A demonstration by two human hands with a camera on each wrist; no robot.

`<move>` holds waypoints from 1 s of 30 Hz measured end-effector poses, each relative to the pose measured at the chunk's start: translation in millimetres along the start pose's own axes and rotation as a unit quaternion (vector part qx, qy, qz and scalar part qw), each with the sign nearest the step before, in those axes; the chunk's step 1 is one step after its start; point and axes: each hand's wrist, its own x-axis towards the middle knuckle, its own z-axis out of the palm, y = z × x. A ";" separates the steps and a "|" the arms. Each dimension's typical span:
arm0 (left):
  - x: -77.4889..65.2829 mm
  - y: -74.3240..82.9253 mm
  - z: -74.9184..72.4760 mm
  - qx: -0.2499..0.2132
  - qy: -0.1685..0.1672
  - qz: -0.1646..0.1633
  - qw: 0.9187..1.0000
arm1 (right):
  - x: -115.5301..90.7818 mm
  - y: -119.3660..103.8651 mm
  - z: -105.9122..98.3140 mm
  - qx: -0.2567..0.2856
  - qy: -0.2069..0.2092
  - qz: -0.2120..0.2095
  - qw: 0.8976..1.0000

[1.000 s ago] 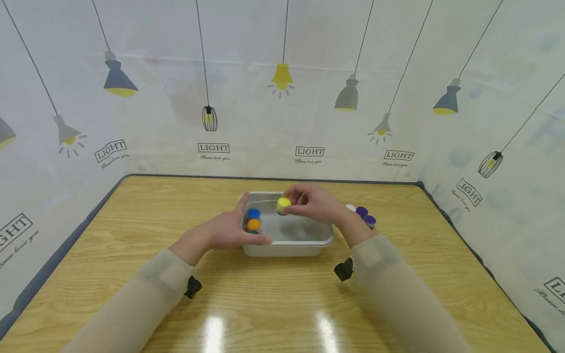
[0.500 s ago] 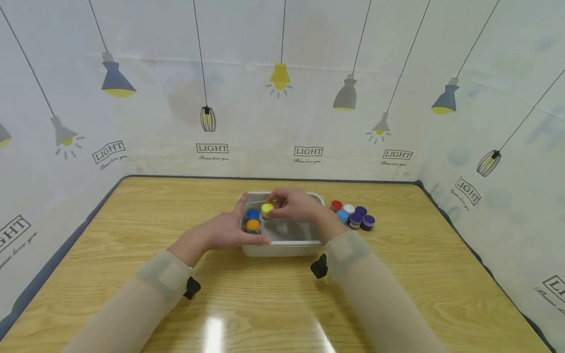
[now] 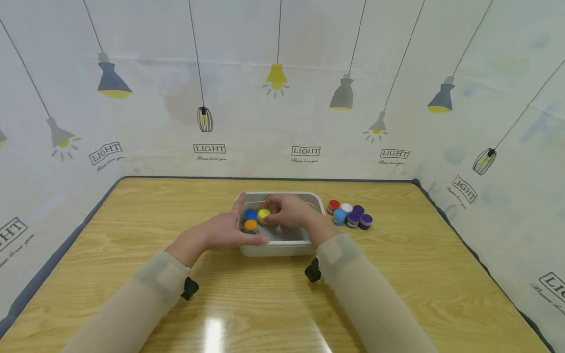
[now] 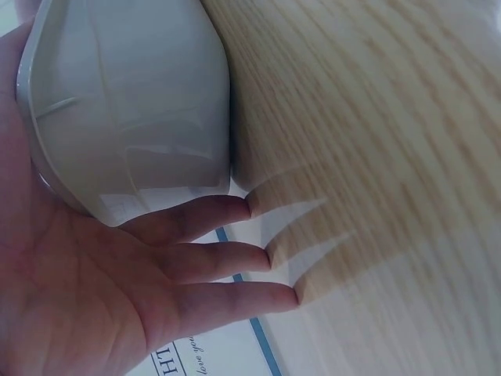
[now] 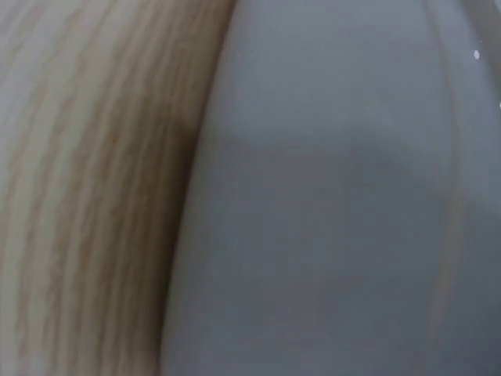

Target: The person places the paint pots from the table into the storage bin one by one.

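In the head view a light grey plastic tub [image 3: 274,250] stands on the table. My left hand [image 3: 218,230] lies along its left end, thumb over the near rim. Its fingers [image 4: 227,262] are straight against the tub's outside in the left wrist view. Inside the tub my right hand [image 3: 289,212] pinches a small paint pot with a yellow lid [image 3: 263,214], low near the tub floor. Beside it are a blue-lidded pot [image 3: 250,214] and an orange-lidded pot [image 3: 250,225]. A dark-lidded pot [image 3: 250,233] is mostly hidden by the left thumb and rim.
Right of the tub stands a cluster of paint pots: a red-lidded one [image 3: 333,205], a white-lidded one [image 3: 346,209], a light blue one [image 3: 339,216] and several purple-lidded ones [image 3: 352,218]. The wooden table [image 3: 260,304] meets a lamp-printed backdrop [image 3: 247,73] behind.
My right hand has carried the yellow-lidded paint pot leftward and down into the tub, beside the blue-lidded pot. The left hand has stayed at the tub's end.
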 end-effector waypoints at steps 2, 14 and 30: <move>0.2 -0.5 -0.2 0.000 0.000 0.000 1.000 | 0.6 0.1 2.2 -0.003 -0.002 0.006 1.000; 3.3 -2.4 0.0 0.003 -0.003 -0.003 1.000 | -2.3 1.0 8.1 0.009 0.017 0.016 1.000; 4.3 -1.6 1.2 0.009 0.001 -0.003 1.000 | -2.0 1.6 7.3 0.011 0.010 0.034 0.999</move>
